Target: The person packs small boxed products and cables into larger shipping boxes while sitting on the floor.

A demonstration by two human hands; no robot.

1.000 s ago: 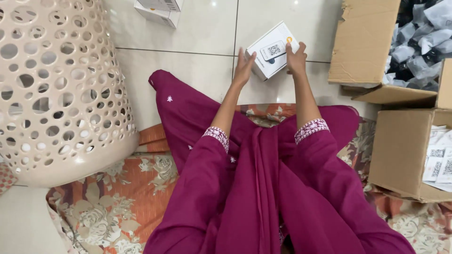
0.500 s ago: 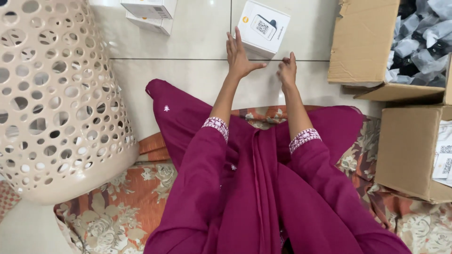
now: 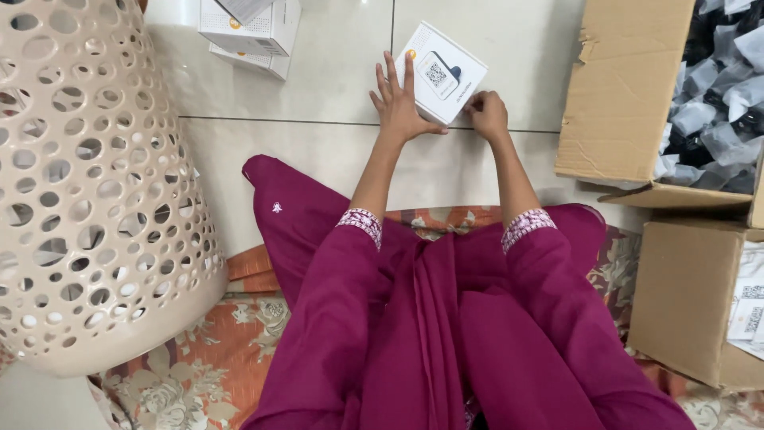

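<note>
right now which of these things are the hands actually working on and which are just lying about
In hand:
- small white box, left hand flat against it, right hand at its near corner

Lying about:
- perforated basket
- two stacked white boxes
- cardboard cartons

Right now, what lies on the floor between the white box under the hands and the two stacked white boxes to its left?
In the head view, only bare tile floor separates the white box from the stacked white boxes.
</note>
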